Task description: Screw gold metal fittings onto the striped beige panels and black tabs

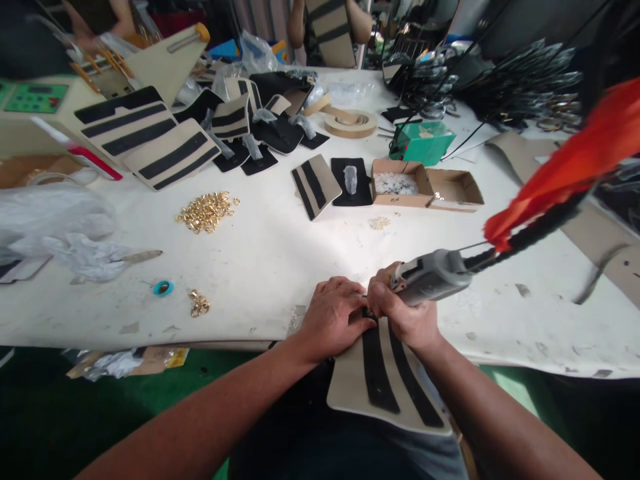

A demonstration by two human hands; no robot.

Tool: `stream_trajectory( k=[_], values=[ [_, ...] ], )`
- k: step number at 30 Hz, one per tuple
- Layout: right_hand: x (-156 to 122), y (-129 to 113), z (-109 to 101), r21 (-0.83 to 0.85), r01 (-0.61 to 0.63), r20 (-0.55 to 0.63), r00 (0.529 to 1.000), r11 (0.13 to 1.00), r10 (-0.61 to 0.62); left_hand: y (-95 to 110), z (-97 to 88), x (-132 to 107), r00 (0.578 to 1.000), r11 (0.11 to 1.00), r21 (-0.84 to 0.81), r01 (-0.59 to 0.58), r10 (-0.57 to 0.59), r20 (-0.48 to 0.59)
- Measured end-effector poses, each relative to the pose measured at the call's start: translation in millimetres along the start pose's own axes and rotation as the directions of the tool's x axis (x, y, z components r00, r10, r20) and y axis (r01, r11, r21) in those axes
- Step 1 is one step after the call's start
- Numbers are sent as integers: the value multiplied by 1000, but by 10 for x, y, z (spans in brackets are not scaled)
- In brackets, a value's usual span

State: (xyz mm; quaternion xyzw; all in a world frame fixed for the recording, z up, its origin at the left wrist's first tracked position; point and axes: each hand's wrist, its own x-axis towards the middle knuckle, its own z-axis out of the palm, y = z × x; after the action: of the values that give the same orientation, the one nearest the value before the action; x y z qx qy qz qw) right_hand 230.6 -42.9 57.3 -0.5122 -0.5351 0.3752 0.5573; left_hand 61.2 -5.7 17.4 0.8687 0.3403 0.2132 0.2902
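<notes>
A beige panel with black stripes (356, 383) hangs over the table's front edge towards my lap. My left hand (336, 317) is at its far end, thumb and fingers closed on that end around a small dark part. In my right hand (407, 317) is a grey corded power tool (435, 275), gripped near its front end and pointing left towards my left fingers. The tool's tip and the spot it meets are hidden by my hands. Orange-red cloth (565, 167) is wrapped along the tool's cord.
Gold metal fittings (207, 212) lie piled at left, with a blue ring (163, 288) nearer me. Ahead are cardboard boxes (453, 190), another striped panel (316, 187), a tape roll (353, 124) and a green box (425, 142). Across the table a person holds a striped panel (333, 33).
</notes>
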Motion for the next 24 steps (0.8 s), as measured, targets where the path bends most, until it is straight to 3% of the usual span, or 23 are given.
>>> stream_trajectory(
  k=[3, 9, 14, 20, 24],
  values=[
    [7, -52, 26, 13, 20, -38, 999, 1000, -20, -3, 7, -19, 1000, 1000, 16, -9, 9, -16],
    [-16, 39, -14, 232, -52, -43, 997, 971, 64, 3, 10, -35, 999, 998, 57, -20, 22, -34],
    [-91, 40, -95, 238, -12, -148, 988, 971, 48, 20, 19, -32, 998, 997, 66, -30, 33, -51],
    [-87, -237, -74, 180, -69, 2, 998, 981, 70, -17, 28, -44, 997, 997, 67, -41, 45, -56],
    [-28, -320, -154, 129, -77, -213, 972, 989, 103, -17, 29, -61, 997, 997, 66, -42, 46, -62]
  ],
)
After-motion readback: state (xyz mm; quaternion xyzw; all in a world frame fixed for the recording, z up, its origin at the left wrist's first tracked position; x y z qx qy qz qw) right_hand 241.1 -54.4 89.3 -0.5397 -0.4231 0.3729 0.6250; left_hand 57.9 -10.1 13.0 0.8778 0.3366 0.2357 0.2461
